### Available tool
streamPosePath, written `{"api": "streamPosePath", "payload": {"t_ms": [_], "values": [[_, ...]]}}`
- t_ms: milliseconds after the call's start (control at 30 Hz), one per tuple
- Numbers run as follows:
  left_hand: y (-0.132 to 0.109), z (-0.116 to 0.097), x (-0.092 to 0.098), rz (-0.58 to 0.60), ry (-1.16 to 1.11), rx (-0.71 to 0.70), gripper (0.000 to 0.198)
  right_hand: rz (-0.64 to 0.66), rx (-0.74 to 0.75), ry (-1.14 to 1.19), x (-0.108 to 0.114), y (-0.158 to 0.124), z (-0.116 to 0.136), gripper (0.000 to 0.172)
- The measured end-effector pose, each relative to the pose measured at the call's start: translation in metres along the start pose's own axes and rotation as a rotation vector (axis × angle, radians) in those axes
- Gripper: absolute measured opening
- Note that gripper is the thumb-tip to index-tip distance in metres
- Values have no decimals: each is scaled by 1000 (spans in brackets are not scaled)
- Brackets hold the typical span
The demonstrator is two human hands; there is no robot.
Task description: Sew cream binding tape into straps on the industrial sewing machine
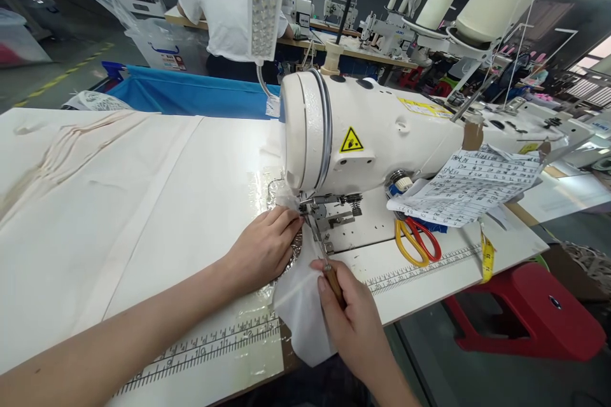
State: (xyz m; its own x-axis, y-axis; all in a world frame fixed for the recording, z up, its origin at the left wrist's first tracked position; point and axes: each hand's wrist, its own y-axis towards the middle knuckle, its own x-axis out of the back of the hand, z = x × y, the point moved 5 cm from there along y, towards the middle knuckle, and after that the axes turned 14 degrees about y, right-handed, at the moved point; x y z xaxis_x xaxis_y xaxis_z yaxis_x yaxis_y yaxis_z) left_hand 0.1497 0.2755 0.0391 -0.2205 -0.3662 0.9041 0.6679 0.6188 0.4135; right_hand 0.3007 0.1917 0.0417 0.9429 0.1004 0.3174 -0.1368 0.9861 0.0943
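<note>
A white sewing machine point(372, 133) stands on the table, its presser foot point(310, 206) low over a thin white fabric piece point(305, 311). My left hand point(267, 245) is closed, fingers curled together on the fabric just left of the presser foot; its fingertips are partly hidden. In my right hand point(346, 305) is an awl point(334, 283) with a wooden handle, gripped between thumb and fingers. The awl's metal shaft points up toward the needle area. Below the hands, the fabric hangs over the table's front edge.
Red-and-yellow scissors point(417, 241) and a handwritten sheet point(472, 184) lie right of the machine. Pale fabric strips point(76, 146) rest at the left. A tape measure point(487, 257) hangs over the edge above a red stool point(529, 311). A person in white point(219, 6) sits beyond.
</note>
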Motion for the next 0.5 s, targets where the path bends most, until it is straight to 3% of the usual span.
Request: {"api": "streamPosePath", "payload": {"t_ms": [200, 300, 400, 500], "values": [[4, 0, 2, -60, -50, -12, 34, 46, 362, -33, -12, -11, 34, 35], [15, -2, 4, 54, 32, 27, 25, 65, 524, -36, -20, -15, 55, 37], [25, -2, 2, 187, 113, 81, 25, 88, 577, -109, -28, -18, 63, 33], [27, 9, -1, 149, 46, 189, 24, 5, 560, -137, -25, -21, 53, 29]]}}
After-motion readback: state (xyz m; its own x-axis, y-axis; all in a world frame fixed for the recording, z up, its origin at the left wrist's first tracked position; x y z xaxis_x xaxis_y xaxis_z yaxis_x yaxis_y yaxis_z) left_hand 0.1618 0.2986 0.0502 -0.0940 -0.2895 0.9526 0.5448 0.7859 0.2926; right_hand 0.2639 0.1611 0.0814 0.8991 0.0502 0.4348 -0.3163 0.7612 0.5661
